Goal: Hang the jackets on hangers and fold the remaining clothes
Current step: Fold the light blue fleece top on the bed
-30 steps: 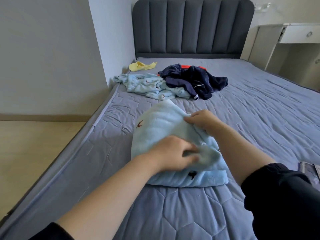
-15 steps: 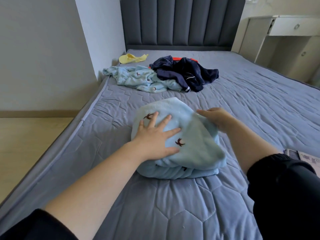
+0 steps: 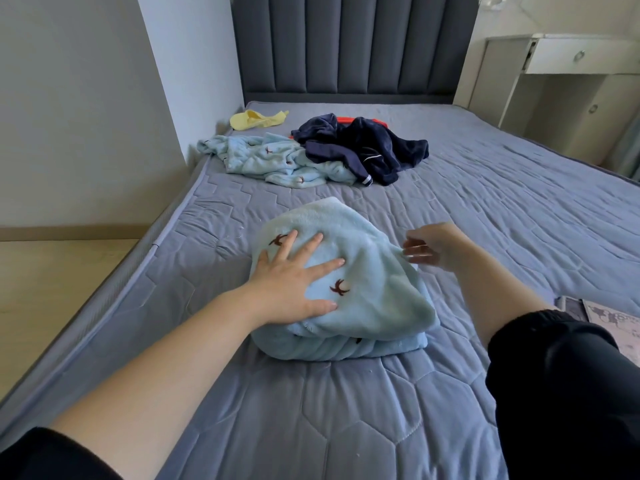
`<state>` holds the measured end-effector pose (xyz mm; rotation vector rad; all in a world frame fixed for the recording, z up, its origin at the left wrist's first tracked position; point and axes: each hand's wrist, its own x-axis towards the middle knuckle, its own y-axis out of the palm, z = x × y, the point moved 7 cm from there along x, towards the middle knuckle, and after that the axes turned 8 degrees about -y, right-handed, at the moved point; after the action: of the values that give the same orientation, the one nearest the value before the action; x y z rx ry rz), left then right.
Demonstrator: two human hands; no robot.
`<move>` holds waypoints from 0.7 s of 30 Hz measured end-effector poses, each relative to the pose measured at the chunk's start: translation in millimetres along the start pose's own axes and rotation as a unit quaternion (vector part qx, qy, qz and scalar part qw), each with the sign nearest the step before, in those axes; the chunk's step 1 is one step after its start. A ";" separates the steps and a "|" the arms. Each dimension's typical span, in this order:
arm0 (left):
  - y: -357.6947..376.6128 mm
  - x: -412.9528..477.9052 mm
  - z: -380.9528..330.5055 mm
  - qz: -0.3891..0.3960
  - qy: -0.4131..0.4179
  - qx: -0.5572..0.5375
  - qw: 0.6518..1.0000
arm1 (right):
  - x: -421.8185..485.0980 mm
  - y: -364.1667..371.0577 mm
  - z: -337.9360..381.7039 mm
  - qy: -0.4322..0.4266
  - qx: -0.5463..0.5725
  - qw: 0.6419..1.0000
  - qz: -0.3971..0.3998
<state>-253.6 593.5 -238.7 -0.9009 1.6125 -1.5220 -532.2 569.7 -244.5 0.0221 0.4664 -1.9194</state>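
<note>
A folded light blue fleece garment (image 3: 374, 292) with small dark motifs lies in a thick bundle on the bed (image 3: 346, 410). My left hand (image 3: 298, 275) presses flat on top of it, fingers spread and straight. Just off the bundle's right edge, my right hand (image 3: 433, 247) hovers with loosely bent fingers and holds nothing. Farther up the bed lie an unfolded light blue fleece piece (image 3: 277, 161), a crumpled dark navy jacket (image 3: 367, 147) with something red under it, and a small yellow garment (image 3: 256, 119).
The bed's left edge (image 3: 145, 258) drops to a wooden floor beside a white wall. A dark padded headboard (image 3: 349, 46) closes the far end. A white desk with a drawer (image 3: 568, 60) stands at the back right. A printed item (image 3: 609, 317) lies at the right edge.
My left hand let go of the fabric and spread flat on the folded bundle. My right hand released the right edge and lifted slightly away from it.
</note>
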 end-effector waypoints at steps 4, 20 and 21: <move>-0.6 -2.9 0.1 -0.002 0.002 -0.006 1.000 | -5.2 9.1 2.4 0.035 -0.226 0.973 0.018; 0.6 -7.2 -1.7 0.010 0.017 -0.014 1.000 | -11.2 35.7 27.5 -0.173 -0.029 0.968 -0.180; 1.1 -7.6 -1.7 0.010 0.017 -0.011 1.000 | -10.0 41.2 18.6 -0.158 -0.072 0.971 -0.165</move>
<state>-251.3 601.0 -239.4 -0.8732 1.6618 -1.5158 -487.6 559.4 -237.8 -0.4767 0.4101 -2.1567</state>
